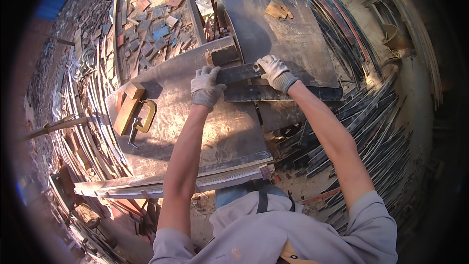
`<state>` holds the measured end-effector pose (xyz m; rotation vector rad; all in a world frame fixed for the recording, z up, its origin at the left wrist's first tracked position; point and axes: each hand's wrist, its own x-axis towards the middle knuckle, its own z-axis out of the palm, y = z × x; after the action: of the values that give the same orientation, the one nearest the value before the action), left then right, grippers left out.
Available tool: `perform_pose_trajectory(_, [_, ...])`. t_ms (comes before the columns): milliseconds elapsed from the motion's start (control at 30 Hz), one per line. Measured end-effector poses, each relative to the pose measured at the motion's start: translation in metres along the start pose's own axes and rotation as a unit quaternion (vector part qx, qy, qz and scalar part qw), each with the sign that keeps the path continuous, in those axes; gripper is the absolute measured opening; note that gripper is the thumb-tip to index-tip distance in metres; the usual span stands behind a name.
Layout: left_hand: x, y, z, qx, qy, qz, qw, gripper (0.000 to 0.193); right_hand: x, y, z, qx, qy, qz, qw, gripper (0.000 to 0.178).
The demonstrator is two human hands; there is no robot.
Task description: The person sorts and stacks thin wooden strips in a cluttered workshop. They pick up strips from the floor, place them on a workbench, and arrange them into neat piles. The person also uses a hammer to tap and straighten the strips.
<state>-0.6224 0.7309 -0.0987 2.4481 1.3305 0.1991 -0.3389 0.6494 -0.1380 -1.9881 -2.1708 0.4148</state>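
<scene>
A dark, flat strip of board (pixel 238 74) lies crosswise over the worktable, between my gloved hands. My left hand (pixel 207 87), in a pale knit glove, is closed on its left end, thumb towards the right. The fingers of my right hand (pixel 277 72), gloved alike, curl over its right part, near a small hole. Just nearer to me rests a second dark strip (pixel 288 93), set across the table's right side. Beyond my left hand sits a dark block (pixel 223 55) with a pale wooden end.
At left on the worktable (pixel 195 139) lie a wooden block (pixel 128 112) and a yellow C-clamp (pixel 146 116). A measuring tape (pixel 229 178) runs along the near edge. Scrap wood (pixel 159 32) fills the far left; long dark strips (pixel 351 132) are heaped at right. Broken wood (pixel 278 10) rests on the far panel.
</scene>
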Motion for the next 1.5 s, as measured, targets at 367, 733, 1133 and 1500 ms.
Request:
perform_pose_trajectory(367, [0.018,-0.007,0.010,-0.013,0.005,-0.029,0.999,0.070,0.017,0.011,0.003,0.007,0.006,0.001,1.000,0.055])
perform_pose_trajectory(733, [0.028,-0.011,0.010,-0.019,0.029,-0.030,0.999,0.069,0.035,0.013,-0.006,-0.014,-0.004,0.007,1.000,0.041])
perform_pose_trajectory(1133, [0.004,-0.026,0.015,-0.004,0.016,0.043,0.999,0.071,0.020,0.007,-0.006,0.018,0.004,0.002,1.000,0.054])
perform_pose_trajectory(1500, [-0.013,-0.016,0.023,-0.004,-0.003,0.023,1.000,0.065,0.002,0.008,-0.001,0.031,-0.008,0.004,0.999,0.057])
